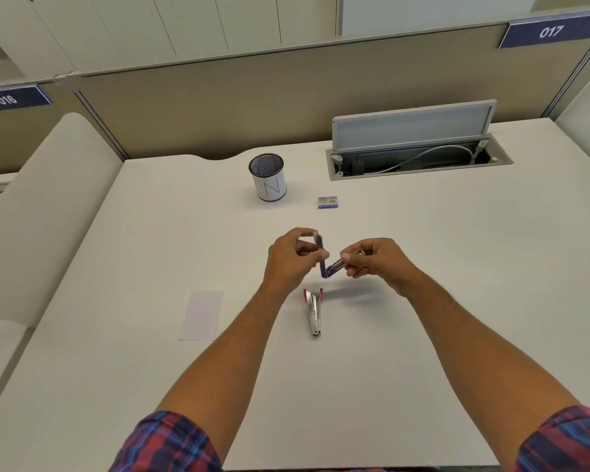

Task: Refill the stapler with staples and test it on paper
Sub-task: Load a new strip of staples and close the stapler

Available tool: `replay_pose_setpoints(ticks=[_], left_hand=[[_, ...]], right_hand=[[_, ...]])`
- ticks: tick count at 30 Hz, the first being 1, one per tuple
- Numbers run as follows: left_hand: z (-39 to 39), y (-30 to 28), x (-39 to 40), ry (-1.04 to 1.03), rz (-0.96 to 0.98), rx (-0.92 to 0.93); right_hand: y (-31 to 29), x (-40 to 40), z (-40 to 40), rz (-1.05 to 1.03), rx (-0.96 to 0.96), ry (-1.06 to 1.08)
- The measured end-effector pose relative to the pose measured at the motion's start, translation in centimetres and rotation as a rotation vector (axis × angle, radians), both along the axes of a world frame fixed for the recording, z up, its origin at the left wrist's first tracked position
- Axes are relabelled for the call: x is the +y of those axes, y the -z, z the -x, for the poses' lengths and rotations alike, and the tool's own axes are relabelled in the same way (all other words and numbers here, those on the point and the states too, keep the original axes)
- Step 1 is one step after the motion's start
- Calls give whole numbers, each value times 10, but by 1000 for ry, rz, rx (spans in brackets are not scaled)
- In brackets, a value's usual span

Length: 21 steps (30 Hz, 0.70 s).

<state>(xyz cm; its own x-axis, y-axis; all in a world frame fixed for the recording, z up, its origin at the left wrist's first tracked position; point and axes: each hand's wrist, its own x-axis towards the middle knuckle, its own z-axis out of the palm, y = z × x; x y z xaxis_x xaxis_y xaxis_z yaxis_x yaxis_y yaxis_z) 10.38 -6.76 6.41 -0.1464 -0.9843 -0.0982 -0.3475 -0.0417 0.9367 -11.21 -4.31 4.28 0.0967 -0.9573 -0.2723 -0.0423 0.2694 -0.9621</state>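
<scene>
Purple stapler [325, 264], hinged open, held above the white surface [423, 284].

Left hand [292, 258] grip pinches the upright top arm; right hand [375, 262] grip pinches the tilted lower arm. Red-and-metal stapler [313, 313] lies on the surface just below. Paper slip [201, 315] to its left. Staple box [327, 202] beyond, near the mesh pen cup [268, 178].

Purple stapler [324, 264], red-and-blue plaid sleeves [171, 444], white paper [201, 315].

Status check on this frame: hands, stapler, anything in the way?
Left hand and right hand grip opened purple stapler above desk. Red stapler lies below. Paper untouched. Nothing blocking.
</scene>
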Motion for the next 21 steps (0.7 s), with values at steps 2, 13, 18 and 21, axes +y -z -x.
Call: replay_pose_setpoints(ticks=[2, 13, 18, 21], left_hand=[[2, 5, 6, 14, -20, 6], [-2, 18, 39, 88, -18, -127], [-5, 24, 45, 117, -101, -41], [-3, 23, 46, 154, -126, 18]], right_hand=[[-7, 0, -8, 27, 9, -33], [-16, 1, -33, 107, 40, -131], [-17, 6, -38, 193, 25, -134], [-17, 8, -42, 194, 9, -104]])
